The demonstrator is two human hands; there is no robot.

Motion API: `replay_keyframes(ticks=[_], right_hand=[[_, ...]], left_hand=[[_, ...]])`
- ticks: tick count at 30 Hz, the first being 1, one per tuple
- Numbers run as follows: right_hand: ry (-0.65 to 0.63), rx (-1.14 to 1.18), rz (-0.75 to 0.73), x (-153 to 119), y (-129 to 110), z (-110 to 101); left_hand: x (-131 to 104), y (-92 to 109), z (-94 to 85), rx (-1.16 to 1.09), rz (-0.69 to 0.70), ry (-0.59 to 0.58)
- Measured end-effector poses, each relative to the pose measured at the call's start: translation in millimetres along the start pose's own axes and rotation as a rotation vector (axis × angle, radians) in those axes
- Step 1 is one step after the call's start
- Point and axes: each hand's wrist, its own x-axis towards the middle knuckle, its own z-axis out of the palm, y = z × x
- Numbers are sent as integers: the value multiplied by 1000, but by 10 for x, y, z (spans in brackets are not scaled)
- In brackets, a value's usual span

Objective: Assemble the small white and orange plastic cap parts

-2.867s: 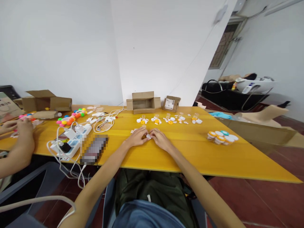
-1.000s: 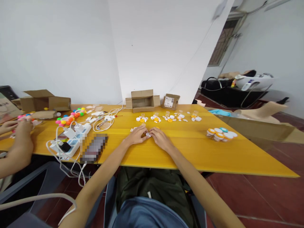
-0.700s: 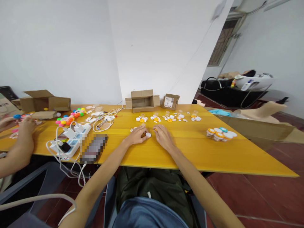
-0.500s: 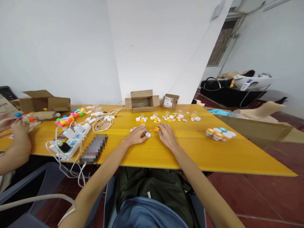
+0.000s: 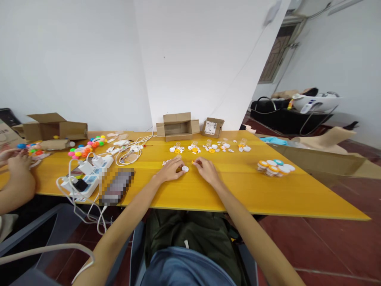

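Observation:
My left hand (image 5: 171,171) is closed round a small round white piece (image 5: 185,169) just above the yellow table (image 5: 232,190). To its right, my right hand (image 5: 206,170) pinches a small orange piece (image 5: 194,162), mostly covered by the fingers. Small white pieces (image 5: 166,162) lie beyond my left hand. Farther back, groups of white and orange round parts, little white bits and clear cups (image 5: 209,142) run in a row. A cluster of lidded containers (image 5: 276,167) with orange, white and teal tops stands at the right.
Open cardboard boxes (image 5: 177,129) and a smaller box (image 5: 213,128) stand by the wall. At left are a power strip (image 5: 93,178) with white cables, a blurred phone (image 5: 117,186), colourful beads (image 5: 89,147) and another person's hands (image 5: 19,159).
My right hand has turned and closed in, so the orange piece shows less between its fingers. My left hand stays nearly still. The other person's hands have shifted slightly left.

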Motion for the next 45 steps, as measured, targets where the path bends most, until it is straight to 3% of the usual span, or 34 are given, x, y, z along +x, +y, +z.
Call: replay_keyframes(ticks=[6,12,23,45], right_hand=[[-38,471,184,43,-121,-2],[-60,610,260,13,-217,-23],[-97,591,248,-5,-274,-37],[-160,410,22,-29,-218,63]], left_hand=[[-2,-15,10,2,-8,-7],[0,8,-5,8,6,-12],[12,61,-49,-11,17,-37],[8,26,-26,-30,37,-33]])
